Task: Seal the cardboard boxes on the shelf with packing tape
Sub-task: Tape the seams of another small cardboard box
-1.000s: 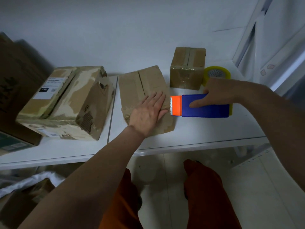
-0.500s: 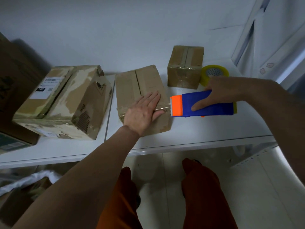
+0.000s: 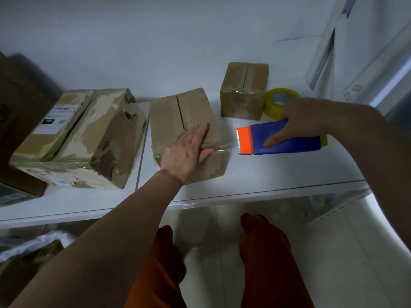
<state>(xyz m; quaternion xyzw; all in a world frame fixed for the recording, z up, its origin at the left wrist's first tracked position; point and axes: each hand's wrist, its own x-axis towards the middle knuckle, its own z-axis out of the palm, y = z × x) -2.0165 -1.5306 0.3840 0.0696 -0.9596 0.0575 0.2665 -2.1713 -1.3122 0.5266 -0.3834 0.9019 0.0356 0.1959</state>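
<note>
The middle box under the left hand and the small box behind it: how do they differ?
The middle box is larger and lies flat; the small box stands taller at the back. The middle box's top seam shows as a dark gap, while the small box's is taped over. The left hand presses the middle box; nothing touches the small box. Both are brown cardboard.

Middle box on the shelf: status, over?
Left hand flat on the middle box, pinning clear tape. Right hand grips the blue tape dispenser, clear of box. Top seam untaped. Nothing blocking.
</note>
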